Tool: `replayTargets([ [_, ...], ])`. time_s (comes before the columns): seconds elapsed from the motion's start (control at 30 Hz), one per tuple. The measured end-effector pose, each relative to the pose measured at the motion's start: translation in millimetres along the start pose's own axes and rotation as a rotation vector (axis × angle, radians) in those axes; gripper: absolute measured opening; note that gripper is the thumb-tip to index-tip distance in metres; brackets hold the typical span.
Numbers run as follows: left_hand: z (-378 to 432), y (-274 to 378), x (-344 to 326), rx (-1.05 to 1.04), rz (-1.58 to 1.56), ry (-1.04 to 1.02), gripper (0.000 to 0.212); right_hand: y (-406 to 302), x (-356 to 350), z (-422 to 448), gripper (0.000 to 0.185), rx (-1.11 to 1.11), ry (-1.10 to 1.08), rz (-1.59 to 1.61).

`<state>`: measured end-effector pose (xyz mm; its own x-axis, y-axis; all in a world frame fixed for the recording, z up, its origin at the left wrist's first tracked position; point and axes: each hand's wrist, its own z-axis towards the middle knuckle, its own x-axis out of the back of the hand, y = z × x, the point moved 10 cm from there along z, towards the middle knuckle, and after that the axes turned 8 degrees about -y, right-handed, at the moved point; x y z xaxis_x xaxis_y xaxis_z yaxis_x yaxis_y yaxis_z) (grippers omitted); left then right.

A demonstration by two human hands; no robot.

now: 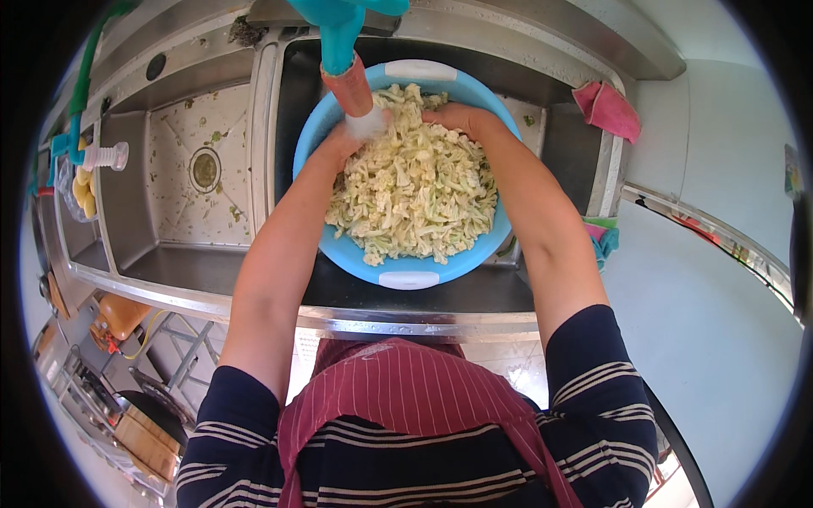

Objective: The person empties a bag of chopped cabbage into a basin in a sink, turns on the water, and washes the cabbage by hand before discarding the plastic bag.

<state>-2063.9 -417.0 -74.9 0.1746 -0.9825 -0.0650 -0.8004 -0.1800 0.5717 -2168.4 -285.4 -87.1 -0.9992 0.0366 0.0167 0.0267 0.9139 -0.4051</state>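
A blue plastic basin (pixel 467 270) with white handles stands in the right sink bowl, heaped with cut cauliflower florets (pixel 413 190). My left hand (pixel 346 145) reaches into its far left part, beside the stream of water (pixel 367 126); the fingers are partly hidden by water and cauliflower. On the far right side of the heap lies my right hand (pixel 458 119), its fingertips buried among the florets. Whether either hand grips any pieces cannot be seen. Above the basin hangs a teal tap (pixel 336 44) with a reddish sleeve on its spout (pixel 348 86), and water runs from it.
The left sink bowl (pixel 184 184) has green scraps around its drain (pixel 205 170). A second teal tap (pixel 76 149) with a clear nozzle points over its left side. Pink cloth (pixel 608 111) drapes over the right rim. The steel front edge (pixel 413 324) runs before my apron (pixel 406 387).
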Motion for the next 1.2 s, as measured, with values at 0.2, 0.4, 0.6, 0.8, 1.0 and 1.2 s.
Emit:
replayTargets([
  [0.2,-60,34,-17,-0.416,0.082,-0.16,0.062,-35,-22,-74,0.061,0.171,-0.002,-0.1],
  [0.4,-164,65,-57,-0.849,0.676,-0.05,0.078,-53,-56,-157,0.077,0.75,0.321,-0.365],
  [0.6,-209,41,-66,-0.661,1.195,0.066,0.079,-28,-120,-206,0.083,0.469,0.47,-0.648],
  [0.8,-178,-9,-4,-0.446,0.234,0.119,0.079,35,-70,-200,0.072,0.352,0.556,0.315],
  [1.0,-85,-28,5,-0.149,-0.562,-0.02,0.073,68,-68,-108,0.062,0.156,0.207,1.314],
  [1.2,-17,-57,-1,0.275,-0.625,-0.097,0.053,77,-53,-20,0.063,0.025,0.132,1.37],
])
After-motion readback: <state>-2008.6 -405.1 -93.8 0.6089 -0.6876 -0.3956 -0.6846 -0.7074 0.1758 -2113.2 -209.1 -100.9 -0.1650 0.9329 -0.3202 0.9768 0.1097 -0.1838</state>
